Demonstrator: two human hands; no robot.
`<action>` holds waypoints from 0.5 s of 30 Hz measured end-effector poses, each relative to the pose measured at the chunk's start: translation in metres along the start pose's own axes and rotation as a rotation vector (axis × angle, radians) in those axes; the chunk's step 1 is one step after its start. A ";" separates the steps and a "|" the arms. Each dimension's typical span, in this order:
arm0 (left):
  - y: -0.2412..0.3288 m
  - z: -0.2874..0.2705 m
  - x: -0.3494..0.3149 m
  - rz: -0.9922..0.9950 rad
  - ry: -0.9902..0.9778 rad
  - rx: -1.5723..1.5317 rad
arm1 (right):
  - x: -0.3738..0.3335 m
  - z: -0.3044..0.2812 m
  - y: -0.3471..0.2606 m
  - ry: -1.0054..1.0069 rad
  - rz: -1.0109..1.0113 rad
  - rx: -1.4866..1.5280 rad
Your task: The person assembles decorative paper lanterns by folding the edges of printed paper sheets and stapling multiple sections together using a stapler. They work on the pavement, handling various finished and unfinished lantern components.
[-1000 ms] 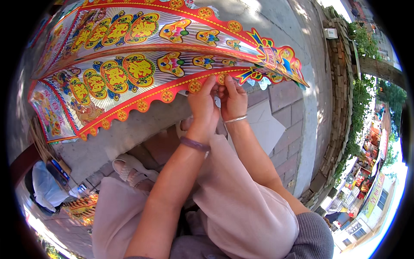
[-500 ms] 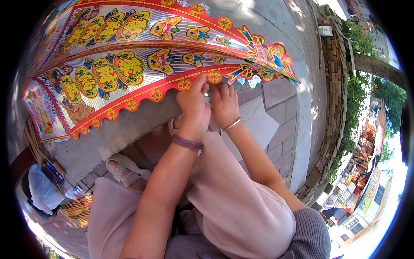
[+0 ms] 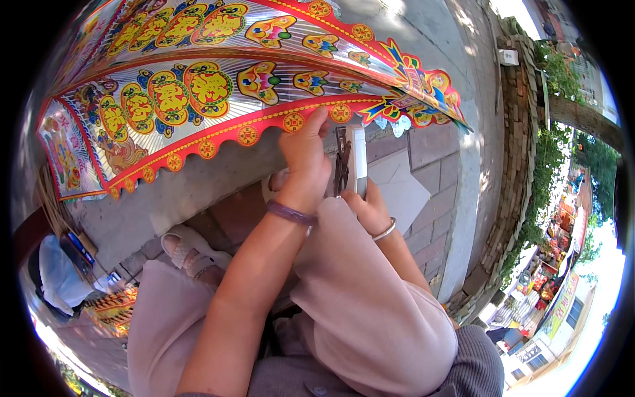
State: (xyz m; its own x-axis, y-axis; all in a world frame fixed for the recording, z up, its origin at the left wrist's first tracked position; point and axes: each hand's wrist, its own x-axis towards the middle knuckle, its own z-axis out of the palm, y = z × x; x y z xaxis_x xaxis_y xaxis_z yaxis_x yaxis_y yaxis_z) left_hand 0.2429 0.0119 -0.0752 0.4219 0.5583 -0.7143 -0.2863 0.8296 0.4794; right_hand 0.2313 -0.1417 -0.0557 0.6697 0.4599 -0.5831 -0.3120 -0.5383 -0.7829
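A paper structure [image 3: 198, 129] with a shiny patterned face and a red scalloped border [image 3: 248, 135] spans the upper left. My left hand [image 3: 305, 151] is closed at its lower border, thumb and finger pinching the red edge between two round gold motifs. Below the border and right of it, my right hand [image 3: 370, 208] grips the near end of a long stapler-like tool [image 3: 359, 157]. Its body is white, with a dark metal arm alongside. The tool stands apart from my left hand, its far end close under the border. My right fingers are partly hidden behind my knee.
A white sheet [image 3: 400, 185] lies on the paving beyond my right hand. At lower left are a pale plastic bag [image 3: 59, 274], thin sticks [image 3: 56, 212] and a patterned red-and-yellow piece [image 3: 116, 311]. A low brick wall [image 3: 522, 126] with plants runs along the right.
My right hand has drawn back from the red border toward my knee, and the stapler-like tool has come into view in it. My left hand stays at the border, which has shifted slightly right.
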 end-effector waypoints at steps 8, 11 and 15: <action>-0.001 -0.001 0.000 0.008 -0.023 -0.001 | 0.011 0.006 -0.001 0.083 -0.160 -0.142; -0.002 -0.002 0.001 0.011 -0.008 -0.022 | 0.011 0.007 -0.004 0.061 -0.140 -0.125; -0.003 -0.005 0.002 0.000 0.000 -0.009 | 0.015 0.009 -0.014 0.091 -0.146 -0.134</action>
State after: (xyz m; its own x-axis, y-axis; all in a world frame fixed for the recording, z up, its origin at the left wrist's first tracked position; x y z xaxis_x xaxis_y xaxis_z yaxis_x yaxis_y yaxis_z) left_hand 0.2402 0.0102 -0.0804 0.4223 0.5584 -0.7141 -0.2940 0.8295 0.4748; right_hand 0.2394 -0.1205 -0.0553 0.7609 0.4775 -0.4393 -0.1193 -0.5625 -0.8181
